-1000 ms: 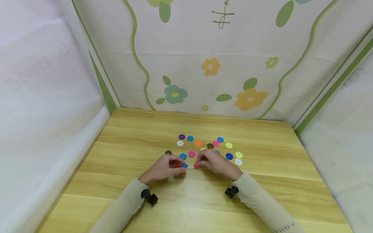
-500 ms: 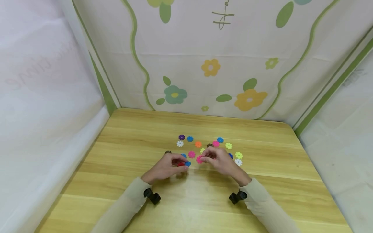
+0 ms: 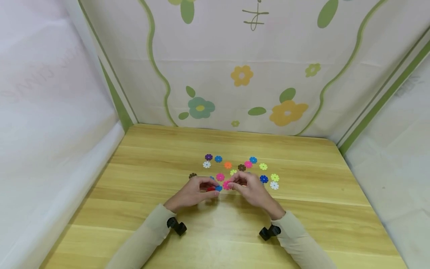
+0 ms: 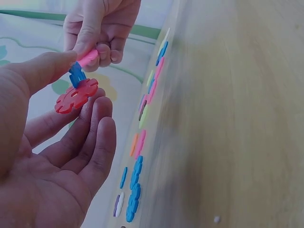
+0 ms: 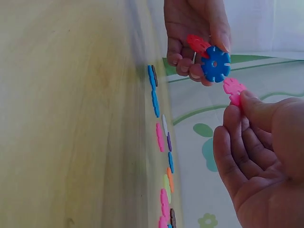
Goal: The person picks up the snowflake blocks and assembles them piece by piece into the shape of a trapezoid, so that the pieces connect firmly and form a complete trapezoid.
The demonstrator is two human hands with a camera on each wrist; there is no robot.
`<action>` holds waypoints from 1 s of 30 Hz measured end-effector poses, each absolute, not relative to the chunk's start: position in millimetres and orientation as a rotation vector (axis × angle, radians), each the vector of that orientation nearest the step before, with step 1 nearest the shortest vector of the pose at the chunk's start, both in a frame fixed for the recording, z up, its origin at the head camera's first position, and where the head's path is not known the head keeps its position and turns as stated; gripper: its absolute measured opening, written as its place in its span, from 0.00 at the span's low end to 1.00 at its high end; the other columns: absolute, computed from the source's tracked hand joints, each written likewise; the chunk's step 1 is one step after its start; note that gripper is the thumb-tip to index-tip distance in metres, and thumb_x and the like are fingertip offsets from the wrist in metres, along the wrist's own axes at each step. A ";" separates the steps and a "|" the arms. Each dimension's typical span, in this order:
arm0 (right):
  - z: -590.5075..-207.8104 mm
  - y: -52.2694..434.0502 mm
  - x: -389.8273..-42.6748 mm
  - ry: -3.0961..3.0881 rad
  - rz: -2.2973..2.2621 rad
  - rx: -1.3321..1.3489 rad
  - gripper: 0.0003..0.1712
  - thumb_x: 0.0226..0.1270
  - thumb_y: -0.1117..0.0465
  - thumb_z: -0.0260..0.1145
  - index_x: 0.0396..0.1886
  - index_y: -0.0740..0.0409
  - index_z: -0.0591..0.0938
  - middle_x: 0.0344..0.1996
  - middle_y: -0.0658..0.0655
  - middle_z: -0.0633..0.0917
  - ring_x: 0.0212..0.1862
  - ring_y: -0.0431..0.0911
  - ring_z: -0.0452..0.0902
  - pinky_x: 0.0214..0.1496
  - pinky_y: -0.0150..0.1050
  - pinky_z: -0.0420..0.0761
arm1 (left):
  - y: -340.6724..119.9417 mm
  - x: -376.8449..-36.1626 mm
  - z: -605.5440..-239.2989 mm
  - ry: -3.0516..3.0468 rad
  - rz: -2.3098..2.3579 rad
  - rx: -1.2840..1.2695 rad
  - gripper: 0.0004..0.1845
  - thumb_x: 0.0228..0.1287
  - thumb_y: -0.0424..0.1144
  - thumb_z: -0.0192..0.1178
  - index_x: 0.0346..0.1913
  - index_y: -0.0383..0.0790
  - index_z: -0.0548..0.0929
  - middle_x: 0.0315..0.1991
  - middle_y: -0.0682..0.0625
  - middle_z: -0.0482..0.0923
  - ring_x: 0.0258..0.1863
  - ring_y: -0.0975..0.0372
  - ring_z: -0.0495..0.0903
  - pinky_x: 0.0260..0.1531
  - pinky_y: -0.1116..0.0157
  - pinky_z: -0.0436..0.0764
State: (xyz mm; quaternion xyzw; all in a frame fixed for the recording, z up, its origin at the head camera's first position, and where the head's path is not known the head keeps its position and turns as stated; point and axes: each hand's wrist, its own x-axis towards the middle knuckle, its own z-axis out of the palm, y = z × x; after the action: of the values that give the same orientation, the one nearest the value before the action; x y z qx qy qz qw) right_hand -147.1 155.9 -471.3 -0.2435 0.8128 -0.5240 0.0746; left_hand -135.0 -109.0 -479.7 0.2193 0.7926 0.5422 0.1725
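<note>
My left hand (image 3: 194, 191) pinches a blue notched plastic disc (image 5: 215, 64) that is slotted crosswise into a red notched disc (image 4: 76, 96). Between thumb and fingertips of my right hand (image 3: 251, 188) is a pink notched disc (image 5: 233, 89). In the right wrist view the pink disc's edge sits right by the lower rim of the blue one. Both hands are raised over the table, fingertips facing each other. The right hand's remaining fingers (image 5: 232, 161) are bent loosely.
Several loose notched discs lie flat beyond the hands on the wooden table (image 3: 151, 160), among them an orange disc (image 3: 228, 164), a purple disc (image 3: 208, 157), a dark blue disc (image 3: 263, 179) and a white disc (image 3: 274, 185). A floral cloth (image 3: 218, 82) hangs behind the table.
The right hand lifted the pink disc up and away, then brought it back left towards the blue disc. The left hand shifted slightly right with the joined red and blue discs.
</note>
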 end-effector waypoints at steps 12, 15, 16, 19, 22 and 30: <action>-475.8 151.0 -147.5 2.448 -1.535 -0.797 0.03 0.73 0.61 0.72 0.43 0.54 0.87 0.37 0.53 0.90 0.39 0.55 0.88 0.40 0.36 0.87 | -108.6 -134.4 -484.7 2.231 1.551 0.666 0.12 0.76 0.44 0.66 0.56 0.46 0.88 0.53 0.50 0.86 0.49 0.62 0.86 0.55 0.69 0.85; -475.5 149.7 -147.1 2.453 -1.517 -0.795 0.03 0.73 0.60 0.72 0.42 0.52 0.87 0.38 0.51 0.90 0.39 0.45 0.87 0.44 0.35 0.88 | -108.6 -134.0 -486.7 2.253 1.543 0.693 0.12 0.76 0.43 0.66 0.56 0.45 0.88 0.52 0.50 0.87 0.48 0.63 0.86 0.54 0.68 0.85; -475.6 149.2 -146.7 2.459 -1.515 -0.799 0.03 0.72 0.60 0.73 0.42 0.52 0.87 0.38 0.51 0.90 0.39 0.42 0.86 0.45 0.35 0.88 | -108.3 -133.6 -486.9 2.264 1.540 0.701 0.12 0.76 0.43 0.66 0.56 0.45 0.88 0.52 0.50 0.87 0.48 0.63 0.86 0.54 0.68 0.85; -475.2 146.8 -146.1 2.467 -1.516 -0.793 0.03 0.72 0.60 0.73 0.42 0.52 0.87 0.37 0.50 0.90 0.39 0.41 0.86 0.45 0.34 0.88 | -107.7 -131.7 -485.8 2.310 1.523 0.709 0.12 0.76 0.41 0.66 0.56 0.42 0.88 0.51 0.49 0.88 0.48 0.63 0.86 0.54 0.67 0.86; -476.3 143.8 -146.3 2.468 -1.522 -0.796 0.04 0.73 0.59 0.72 0.41 0.54 0.87 0.37 0.52 0.90 0.38 0.46 0.87 0.42 0.34 0.87 | -107.3 -129.1 -484.1 2.372 1.499 0.698 0.12 0.74 0.38 0.67 0.55 0.40 0.89 0.49 0.48 0.88 0.48 0.61 0.85 0.53 0.66 0.86; -481.9 140.9 -147.3 2.440 -1.553 -0.799 0.03 0.72 0.62 0.72 0.40 0.57 0.88 0.34 0.56 0.90 0.36 0.56 0.87 0.36 0.37 0.88 | -105.1 -125.5 -485.4 2.469 1.458 0.709 0.12 0.72 0.36 0.68 0.54 0.39 0.89 0.44 0.50 0.87 0.45 0.62 0.83 0.50 0.69 0.85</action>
State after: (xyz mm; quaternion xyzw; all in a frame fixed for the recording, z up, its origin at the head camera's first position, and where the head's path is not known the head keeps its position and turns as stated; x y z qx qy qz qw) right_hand -147.3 140.9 -481.9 -0.2656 0.8111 -0.5164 0.0704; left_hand -125.5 -105.1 -485.4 0.2389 0.8322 0.4915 0.0940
